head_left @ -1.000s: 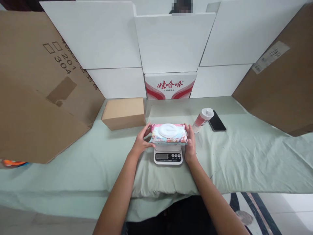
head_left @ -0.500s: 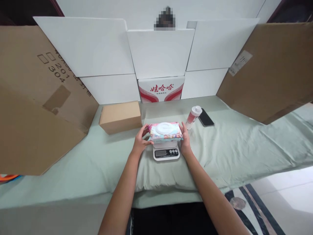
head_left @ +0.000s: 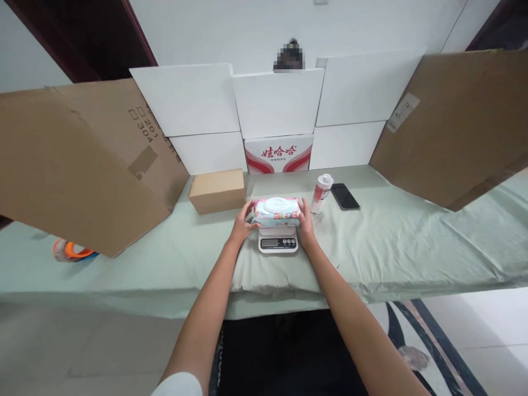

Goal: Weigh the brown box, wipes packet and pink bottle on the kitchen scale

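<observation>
A pack of wet wipes [head_left: 276,212] with a white oval lid and pink cartoon print lies across a small white kitchen scale [head_left: 278,242]. My left hand [head_left: 242,224] grips the pack's left end and my right hand [head_left: 306,225] grips its right end. The scale's display and buttons face me below the pack. Whether the pack rests fully on the scale's platform is hidden by the pack itself.
A small brown cardboard box [head_left: 217,190] sits left of the scale. A white-capped red bottle [head_left: 321,192] and a black phone [head_left: 345,196] lie to the right. Large cardboard sheets [head_left: 82,165] and white boards [head_left: 278,104] wall in the green cloth [head_left: 391,242]. Tape rolls [head_left: 68,251] lie far left.
The camera has pulled back and tilted up, so everything looks smaller and more floor shows. Both hands keep hold of the wipes pack over the scale.
</observation>
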Available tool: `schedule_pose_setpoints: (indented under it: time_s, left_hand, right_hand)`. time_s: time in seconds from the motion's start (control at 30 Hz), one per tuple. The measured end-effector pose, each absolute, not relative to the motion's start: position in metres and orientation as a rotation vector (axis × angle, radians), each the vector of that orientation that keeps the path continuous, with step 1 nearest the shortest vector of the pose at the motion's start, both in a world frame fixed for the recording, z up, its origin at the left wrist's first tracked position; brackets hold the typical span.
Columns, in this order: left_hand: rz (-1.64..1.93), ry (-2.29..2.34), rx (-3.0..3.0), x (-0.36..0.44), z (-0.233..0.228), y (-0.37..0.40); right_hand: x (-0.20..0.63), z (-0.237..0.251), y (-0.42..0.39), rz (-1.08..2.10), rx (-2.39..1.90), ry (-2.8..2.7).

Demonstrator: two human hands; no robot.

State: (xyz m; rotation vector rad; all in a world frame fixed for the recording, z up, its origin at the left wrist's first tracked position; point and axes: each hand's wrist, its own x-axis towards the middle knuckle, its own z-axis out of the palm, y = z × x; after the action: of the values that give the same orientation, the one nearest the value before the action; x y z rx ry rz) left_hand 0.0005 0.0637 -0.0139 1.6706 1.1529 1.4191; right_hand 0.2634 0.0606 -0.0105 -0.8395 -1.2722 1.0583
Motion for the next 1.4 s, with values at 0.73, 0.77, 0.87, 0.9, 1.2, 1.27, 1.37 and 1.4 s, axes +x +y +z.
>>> schedule_pose_setpoints:
  time_s: [0.73,0.77,0.87,0.9,1.2,1.27,1.37,1.4]
  left_hand:
    - [1.221,1.213,1.825,0.009,-0.008,0.058]
    - [1.210,1.217,1.806,0.010,-0.008,0.058]
    - [1.239,1.234,1.755,0.019,-0.004,0.055]
    - [1.252,1.238,1.758,0.023,-0.001,0.054]
    - [1.145,1.074,1.982,0.111,0.058,0.016]
    - [1.090,0.996,2.021,0.147,0.065,0.011]
    - [0.930,0.944,2.012,0.197,0.062,0.012]
    - [0.873,0.943,2.001,0.212,0.057,0.014]
  right_hand:
    - [0.262,-0.003,0.054,0.995,-0.922,-1.324]
    - [0.262,-0.002,0.054,0.987,-0.928,-1.326]
    - [0.261,0.000,0.052,0.957,-0.953,-1.321]
    - [0.261,0.002,0.050,0.956,-0.949,-1.312]
    - [0.339,0.015,0.007,0.687,-0.872,-1.173]
    - [0.376,0.015,0.003,0.613,-0.931,-1.126]
    - [0.429,0.013,0.005,0.566,-1.040,-1.075]
    - [0.444,0.012,0.007,0.575,-1.073,-1.065]
